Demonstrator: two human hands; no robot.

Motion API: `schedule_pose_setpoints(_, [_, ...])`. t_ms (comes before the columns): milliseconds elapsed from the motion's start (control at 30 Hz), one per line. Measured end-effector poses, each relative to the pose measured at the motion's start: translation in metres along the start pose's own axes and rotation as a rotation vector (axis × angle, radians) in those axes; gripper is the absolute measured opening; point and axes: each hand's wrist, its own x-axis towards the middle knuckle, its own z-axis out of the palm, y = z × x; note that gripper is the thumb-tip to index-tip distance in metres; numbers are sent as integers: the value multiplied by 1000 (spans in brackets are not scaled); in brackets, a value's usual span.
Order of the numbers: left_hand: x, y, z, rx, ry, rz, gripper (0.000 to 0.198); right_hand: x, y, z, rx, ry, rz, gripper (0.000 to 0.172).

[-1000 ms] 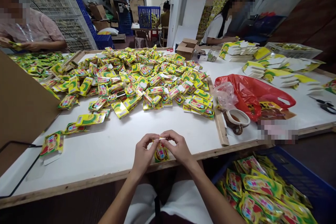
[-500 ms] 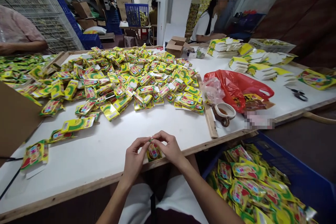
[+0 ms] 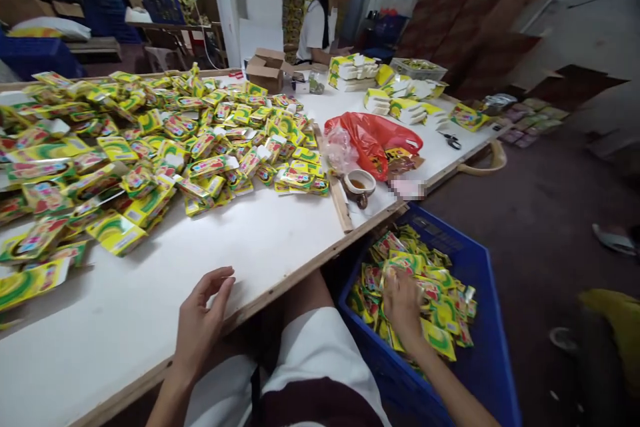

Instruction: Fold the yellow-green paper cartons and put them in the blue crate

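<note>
Head view, from where I stand: left hand (image 3: 203, 313) is over the near edge of the worktop (image 3: 150, 297), fingers loosely curled, gap between thumb and index, nothing in it. Right hand (image 3: 403, 303) is down in the blue crate (image 3: 495, 327) beside the worktop, among the shiny packets (image 3: 437, 339); fingertips blurred, can't tell if it's pinching one.

Status, my read: nothing mid-handling at the near edge, so looks like between items. Crate well stocked, plenty left on that side.

Past the left hand: big loose heap of yellow-green cartons (image 3: 207, 165). Probably the handled share, can't confirm. Some have white flaps (image 3: 233, 162) sticking out, so not all look closed. No count possible, heap runs out of view at left.

Wooden strip (image 3: 340, 207) bounds the heap on the right; past it a mug (image 3: 359, 188), red bag (image 3: 360, 137), scissors (image 3: 453, 141). Farther back, yellow-and-white stacks (image 3: 353, 70), then a co-worker (image 3: 314, 30); that person's handwork is too small to read.
</note>
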Motion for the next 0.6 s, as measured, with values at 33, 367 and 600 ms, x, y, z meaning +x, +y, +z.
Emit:
schedule_pose_setpoints(33, [1,1,0,17,-6,-10,36,-9,7,15,-66,-112,-80,31])
schedule_pose_setpoints(367, [4,11,-2,143,-37,-159,43,24,63,46,-332,-364,-125,48])
schedule_pose_setpoints(600, [7,15,2,217,-44,-157,42,92,190,21,-438,-382,369,56])
